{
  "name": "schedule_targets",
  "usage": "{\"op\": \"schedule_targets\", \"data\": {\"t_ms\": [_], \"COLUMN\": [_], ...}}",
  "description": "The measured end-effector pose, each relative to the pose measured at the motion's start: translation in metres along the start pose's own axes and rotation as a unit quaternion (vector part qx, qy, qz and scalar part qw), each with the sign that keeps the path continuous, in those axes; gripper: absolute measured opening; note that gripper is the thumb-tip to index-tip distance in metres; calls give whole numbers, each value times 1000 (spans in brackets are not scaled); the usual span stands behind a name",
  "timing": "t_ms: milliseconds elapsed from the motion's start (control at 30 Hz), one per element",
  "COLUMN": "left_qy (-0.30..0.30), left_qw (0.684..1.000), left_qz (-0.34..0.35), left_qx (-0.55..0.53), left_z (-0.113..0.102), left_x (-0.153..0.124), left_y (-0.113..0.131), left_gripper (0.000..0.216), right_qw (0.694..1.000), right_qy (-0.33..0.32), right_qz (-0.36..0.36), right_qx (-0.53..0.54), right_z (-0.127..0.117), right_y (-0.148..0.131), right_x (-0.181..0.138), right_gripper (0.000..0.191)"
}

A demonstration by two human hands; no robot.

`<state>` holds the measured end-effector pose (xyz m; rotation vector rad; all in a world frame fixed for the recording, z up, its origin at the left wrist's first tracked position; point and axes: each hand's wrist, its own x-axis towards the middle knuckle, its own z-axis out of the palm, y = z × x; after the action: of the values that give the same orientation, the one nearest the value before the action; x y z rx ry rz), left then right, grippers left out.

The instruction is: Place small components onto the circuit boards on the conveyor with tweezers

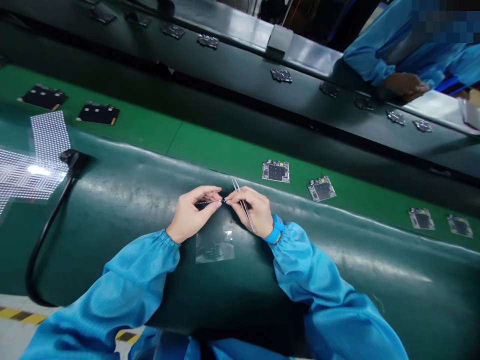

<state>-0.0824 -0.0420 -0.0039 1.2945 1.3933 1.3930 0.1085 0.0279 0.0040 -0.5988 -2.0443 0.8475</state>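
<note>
My left hand point(195, 210) is closed on a thin circuit board point(203, 202), which is seen nearly edge-on and mostly covered by the fingers. Metal tweezers point(247, 214) lie slantwise in my right hand point(253, 207), their tips pointing up and away from me. The thumb and forefinger of that same hand pinch at the board's right end, where a small dark part shows; its kind is too small to make out. Below the hands, a clear plastic sheet point(213, 250) rests on the dark green mat point(150, 200).
Several circuit boards point(276, 171) lie along the green strip beyond the mat, with two black-faced boards point(98, 113) at left. Sheets of small pale dots point(50, 132) and a black cable point(48, 230) are on the left. Across the line, a co-worker's hands point(405, 85) are near more boards point(281, 75).
</note>
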Motion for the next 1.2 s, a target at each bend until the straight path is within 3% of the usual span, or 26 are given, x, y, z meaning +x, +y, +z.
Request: {"op": "schedule_targets", "data": {"t_ms": [667,867,933,1033,1200], "left_qy": [32,26,21,7,-24], "left_qw": [997,998,999,1000,993], "left_qz": [55,45,34,1,-45], "left_qx": [53,36,21,-21,-107], "left_z": [2,2,1,1,-1], "left_x": [-4,-3,-2,0,2], "left_y": [0,0,1,2,4], "left_gripper": [29,35,37,42,50], "right_qw": [1000,998,989,948,905], "right_qy": [-5,-17,7,40,54], "right_qz": [3,54,105,176,253], "right_qx": [6,26,108,262,337], "right_z": [-1,-15,-20,-24,-21], "right_y": [-6,-10,-12,-14,-18], "right_x": [2,7,10,16,29], "right_gripper": [4,19,27,29,25]}}
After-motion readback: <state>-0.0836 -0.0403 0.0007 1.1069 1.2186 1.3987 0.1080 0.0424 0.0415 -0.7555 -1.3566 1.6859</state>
